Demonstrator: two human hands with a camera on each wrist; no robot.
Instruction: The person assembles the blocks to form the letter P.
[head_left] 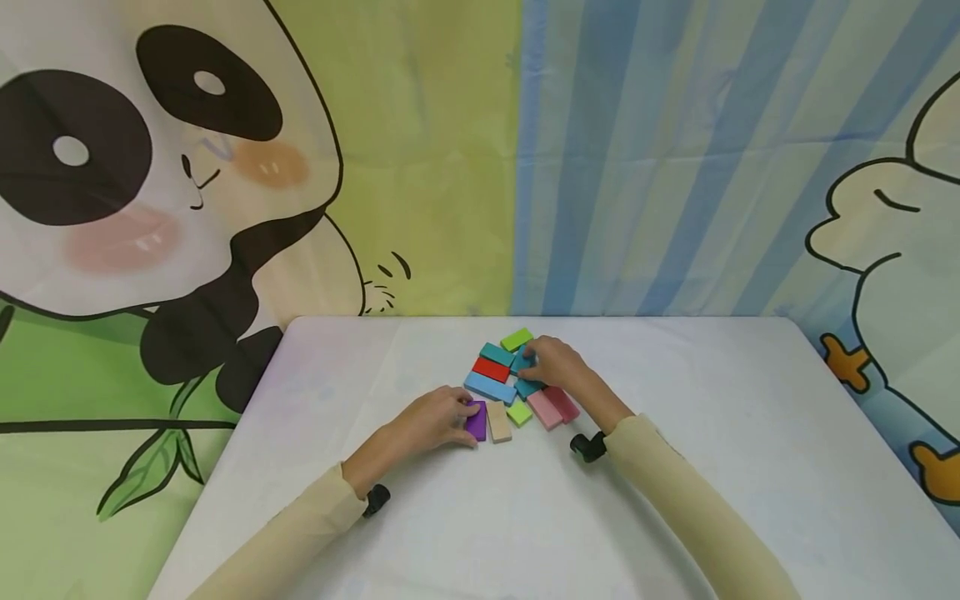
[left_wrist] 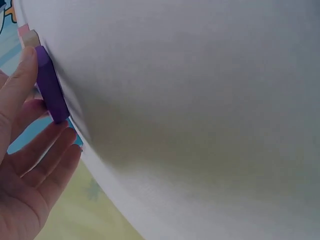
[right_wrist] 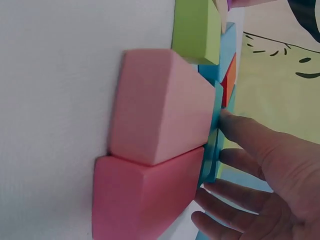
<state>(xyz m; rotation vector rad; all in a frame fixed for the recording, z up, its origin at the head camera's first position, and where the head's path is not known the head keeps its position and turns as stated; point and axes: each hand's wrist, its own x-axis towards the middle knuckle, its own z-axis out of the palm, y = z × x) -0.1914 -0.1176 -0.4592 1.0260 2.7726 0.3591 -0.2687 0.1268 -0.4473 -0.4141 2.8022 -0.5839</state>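
Observation:
My left hand [head_left: 431,421] is at the near left side of a cluster of coloured blocks, pinching a purple block [head_left: 478,422] between thumb and fingers. In the left wrist view the purple block [left_wrist: 50,86] stands on edge against the thumb. Beside it lies a beige block [head_left: 498,422]. My right hand [head_left: 558,364] reaches over the cluster's right side and holds a teal block [head_left: 521,360] with thumb and fingertips; its grip is partly hidden. Under that hand lies another teal block [head_left: 528,387]. Two pink blocks [right_wrist: 165,107] sit touching, closest to the right wrist camera.
At the cluster's left are a light blue block [head_left: 490,387], a red block [head_left: 491,369] and a teal block [head_left: 497,354]. A green block [head_left: 517,338] lies at the back, a small green one [head_left: 519,412] in front. White cloth covers the table [head_left: 675,500]; printed curtains stand behind.

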